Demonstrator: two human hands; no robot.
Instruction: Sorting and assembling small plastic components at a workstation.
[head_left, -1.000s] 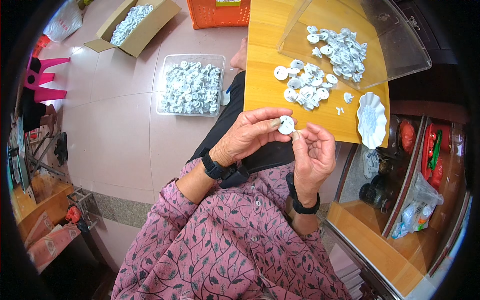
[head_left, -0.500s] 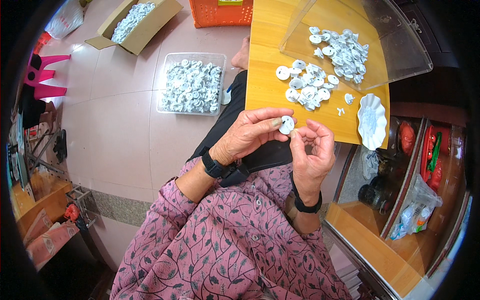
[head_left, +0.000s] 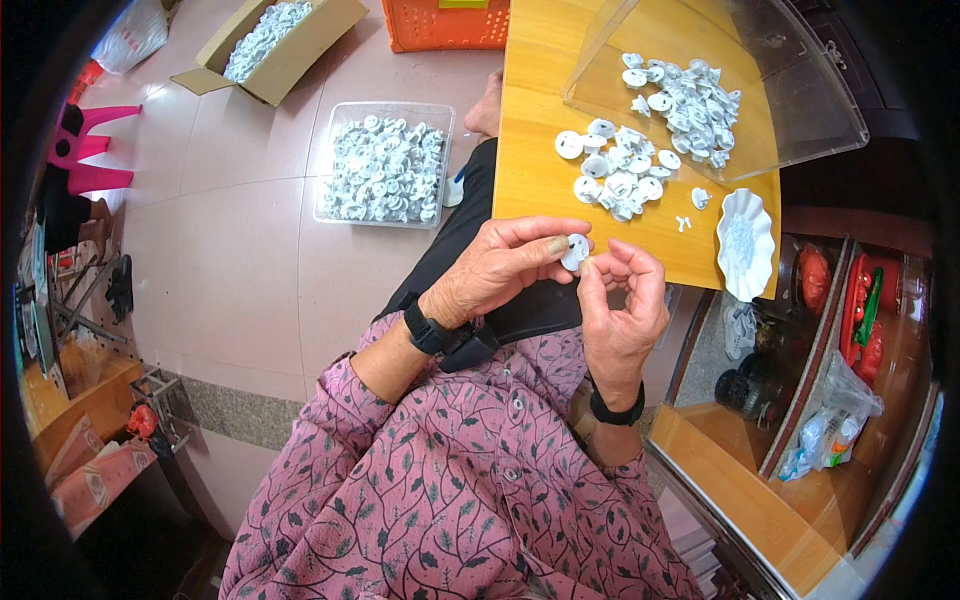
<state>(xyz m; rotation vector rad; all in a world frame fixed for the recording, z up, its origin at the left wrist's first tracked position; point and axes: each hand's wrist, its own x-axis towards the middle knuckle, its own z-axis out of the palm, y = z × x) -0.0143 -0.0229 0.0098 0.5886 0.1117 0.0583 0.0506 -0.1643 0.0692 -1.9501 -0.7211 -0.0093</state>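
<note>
Between thumb and fingers, my left hand (head_left: 512, 258) grips a small round white plastic part (head_left: 575, 252) with slots in its face. My right hand (head_left: 625, 300) meets the part's lower right edge, its thumb and forefinger pinched together; whatever tiny piece they may hold is hidden. Just beyond my hands, a loose pile of similar white parts (head_left: 622, 172) lies on the wooden table (head_left: 535, 80). A single part (head_left: 700, 198) sits right of that pile, beside a few tiny white pieces (head_left: 683, 223). Farther right stands a white wavy-edged dish (head_left: 735, 285) of small translucent pieces.
A clear plastic bin (head_left: 800, 140) lies tipped on the table, with more white parts at its opening. On the floor to the left are a full clear tub (head_left: 325, 205), a cardboard box (head_left: 290, 80) and an orange crate (head_left: 445, 32). Shelving (head_left: 740, 500) stands close on my right.
Both hands stay almost in place, with the white part still held at the fingertips. The whole view has shifted very slightly.
</note>
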